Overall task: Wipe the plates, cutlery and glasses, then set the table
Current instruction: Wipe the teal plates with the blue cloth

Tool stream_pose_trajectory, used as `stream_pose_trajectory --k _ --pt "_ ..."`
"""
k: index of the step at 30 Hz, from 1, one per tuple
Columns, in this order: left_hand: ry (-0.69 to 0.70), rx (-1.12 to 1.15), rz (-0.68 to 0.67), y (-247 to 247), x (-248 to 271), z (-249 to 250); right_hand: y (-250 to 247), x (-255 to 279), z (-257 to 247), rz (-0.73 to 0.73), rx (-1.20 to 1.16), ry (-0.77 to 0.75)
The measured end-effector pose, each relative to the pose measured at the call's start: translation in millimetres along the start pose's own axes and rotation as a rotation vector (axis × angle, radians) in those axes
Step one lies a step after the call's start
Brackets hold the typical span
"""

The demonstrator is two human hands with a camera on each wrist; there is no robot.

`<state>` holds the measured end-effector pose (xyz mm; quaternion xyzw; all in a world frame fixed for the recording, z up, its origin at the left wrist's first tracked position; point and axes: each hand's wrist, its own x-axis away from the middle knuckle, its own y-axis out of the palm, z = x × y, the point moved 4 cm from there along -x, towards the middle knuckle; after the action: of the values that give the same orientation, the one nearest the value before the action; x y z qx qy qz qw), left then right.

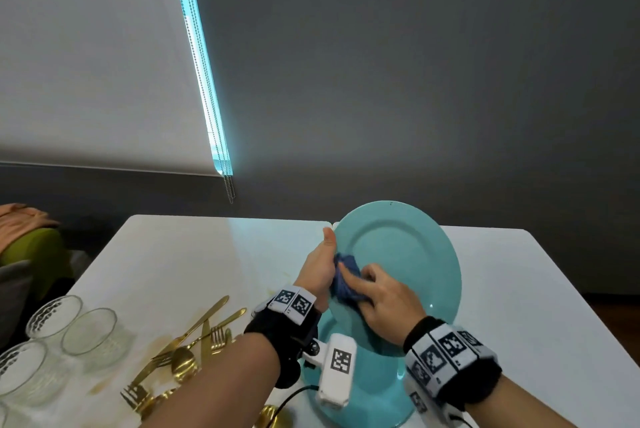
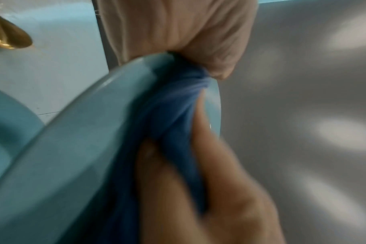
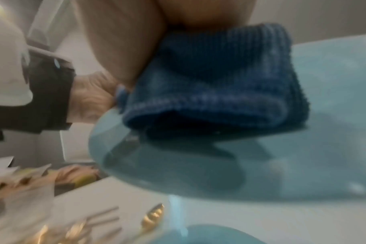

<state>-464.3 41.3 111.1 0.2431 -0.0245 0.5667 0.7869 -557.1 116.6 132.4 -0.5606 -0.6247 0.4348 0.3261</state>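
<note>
While the left hand [image 1: 317,270] grips the tilted plate [image 1: 408,254] by its rim, the right hand [image 1: 384,303] presses a blue cloth [image 1: 346,280] to it; firm circles would wipe it best.

No readable text, brand or nos. anywhere. Only black-and-white square code markers on the wristbands [image 1: 293,303] and on the white wrist cam housing [image 1: 337,370]; not legible as words.

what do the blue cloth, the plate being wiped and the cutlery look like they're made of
Blue cloth: a soft knit or microfibre, going by its ribbed weave and folds.
Plate: glazed ceramic or possibly melamine; smooth teal surface with small bright highlights.
Cutlery: gold-finished metal, shiny and reflective.
</note>
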Motion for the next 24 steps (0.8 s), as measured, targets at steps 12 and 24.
stream_pose_trajectory --k 12,24 --pt "0.193 -0.167 0.055 11 2 12 17 12 26 0.079 0.001 0.041" --pt "-0.091 -0.407 0.292 -61 22 -64 15 51 114 -0.195 0.18 0.378"
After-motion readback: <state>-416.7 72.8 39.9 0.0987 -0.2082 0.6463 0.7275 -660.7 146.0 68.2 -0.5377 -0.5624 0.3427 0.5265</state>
